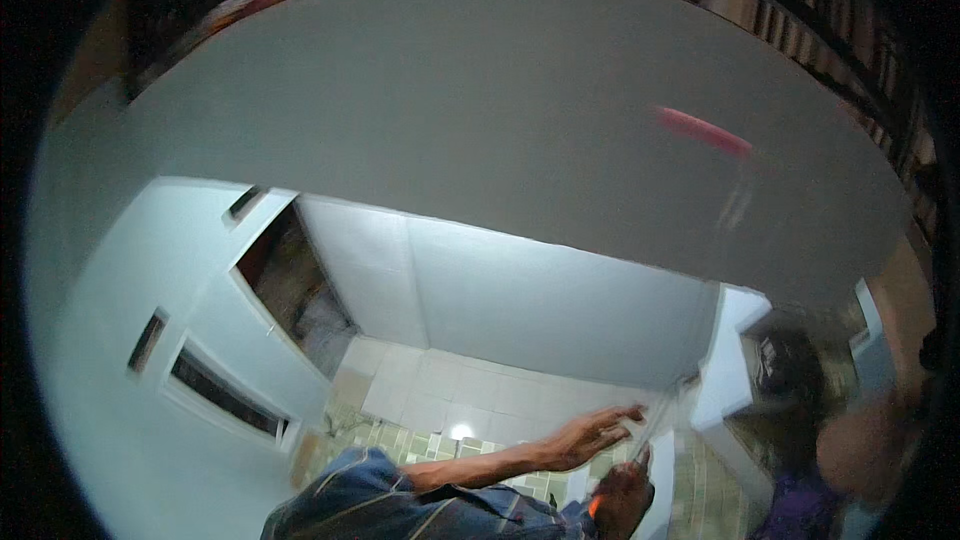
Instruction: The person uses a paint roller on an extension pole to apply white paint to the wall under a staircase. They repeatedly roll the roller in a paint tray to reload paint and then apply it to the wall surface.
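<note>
Low in the head view, my left hand (596, 436) reaches to the right with its fingers apart and nothing seen in them. Just below and to the right of it, my right hand (624, 491) is closed around a thin, pale, blurred rod-like object (654, 420) that slants up and to the right. What this object is, I cannot tell. Something orange shows at the right wrist. Dark blue striped sleeves (405, 499) cover my upper arms.
A pale wall with a door opening (289, 277) stands at left. White tiles (450, 382) and a green patterned floor (397, 439) lie below. A blurred person in purple (802, 495) is at lower right, near a white-edged opening (724, 360). Dark railings (810, 15) run along the top.
</note>
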Available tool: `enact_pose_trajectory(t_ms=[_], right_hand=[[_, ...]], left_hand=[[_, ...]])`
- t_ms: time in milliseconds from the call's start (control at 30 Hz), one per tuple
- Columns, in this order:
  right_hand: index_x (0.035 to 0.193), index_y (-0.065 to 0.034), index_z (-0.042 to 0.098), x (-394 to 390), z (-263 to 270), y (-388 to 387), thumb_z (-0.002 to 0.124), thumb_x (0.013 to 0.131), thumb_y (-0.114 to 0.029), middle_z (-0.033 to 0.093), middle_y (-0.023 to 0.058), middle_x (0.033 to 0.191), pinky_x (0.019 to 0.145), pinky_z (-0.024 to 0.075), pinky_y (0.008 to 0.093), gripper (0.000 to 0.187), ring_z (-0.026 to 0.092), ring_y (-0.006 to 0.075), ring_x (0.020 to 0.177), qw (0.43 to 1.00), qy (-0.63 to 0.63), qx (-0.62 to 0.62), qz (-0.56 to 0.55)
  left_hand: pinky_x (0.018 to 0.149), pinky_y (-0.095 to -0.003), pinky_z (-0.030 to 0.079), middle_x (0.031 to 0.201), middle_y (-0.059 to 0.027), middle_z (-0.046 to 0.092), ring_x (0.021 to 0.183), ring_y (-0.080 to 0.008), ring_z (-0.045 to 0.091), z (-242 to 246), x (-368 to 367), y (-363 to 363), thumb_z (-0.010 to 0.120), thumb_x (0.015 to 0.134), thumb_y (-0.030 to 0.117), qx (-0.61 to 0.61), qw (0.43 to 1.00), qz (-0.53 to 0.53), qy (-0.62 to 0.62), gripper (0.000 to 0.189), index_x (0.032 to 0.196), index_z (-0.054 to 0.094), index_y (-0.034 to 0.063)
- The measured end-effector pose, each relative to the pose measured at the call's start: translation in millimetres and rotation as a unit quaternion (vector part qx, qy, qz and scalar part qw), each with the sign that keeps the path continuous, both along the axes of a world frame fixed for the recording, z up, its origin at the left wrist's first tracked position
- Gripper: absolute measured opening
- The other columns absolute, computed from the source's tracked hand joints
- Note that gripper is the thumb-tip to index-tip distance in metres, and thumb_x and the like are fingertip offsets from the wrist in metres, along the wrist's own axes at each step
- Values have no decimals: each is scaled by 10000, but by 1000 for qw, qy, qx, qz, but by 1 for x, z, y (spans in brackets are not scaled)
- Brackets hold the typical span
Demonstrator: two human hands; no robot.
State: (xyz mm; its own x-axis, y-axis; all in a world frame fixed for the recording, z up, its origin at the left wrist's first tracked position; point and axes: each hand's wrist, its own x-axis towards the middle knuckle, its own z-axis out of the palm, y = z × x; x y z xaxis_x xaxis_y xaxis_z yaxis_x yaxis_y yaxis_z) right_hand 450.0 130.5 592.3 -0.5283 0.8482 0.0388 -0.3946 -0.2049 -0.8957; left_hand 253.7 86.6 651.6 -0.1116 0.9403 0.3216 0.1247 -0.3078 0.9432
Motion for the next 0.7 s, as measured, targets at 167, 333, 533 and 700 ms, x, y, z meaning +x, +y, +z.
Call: enact_pose_trajectory(t_ms=[167,333,533,700], right_hand=[[1589,-99,434,0,-41,9,498,1105,-359,635,92,813,605,530,384,553,624,235,659,911,-288,292,-36],[1576,-150,473,16,-65,-4,543,1098,-294,616,61,756,535,504,350,504,589,176,578,867,-313,381,-73],[1563,-168,500,28,-63,-18,561,1084,-298,687,144,856,666,554,460,500,683,331,734,817,-348,441,-131],[1566,-157,492,18,-50,-20,560,1078,-265,686,162,873,668,543,462,504,671,345,738,796,-406,427,-136]], left_hand=[[1027,-377,545,1435,-140,597,1229,-224,646,13,-11,16,493,1117,360,-63,998,-4,-21,551,1560,427,38],[1033,-377,545,1335,-137,683,1206,-230,667,12,-5,22,471,1121,396,-106,993,-49,-4,513,1473,550,32],[1027,-382,556,1254,-142,737,1173,-240,697,6,-5,30,477,1126,343,-141,985,-95,24,446,1388,624,14],[1047,-380,542,1223,-147,734,1200,-238,674,1,0,36,455,1131,378,-185,975,-122,-34,490,1393,614,-3]])
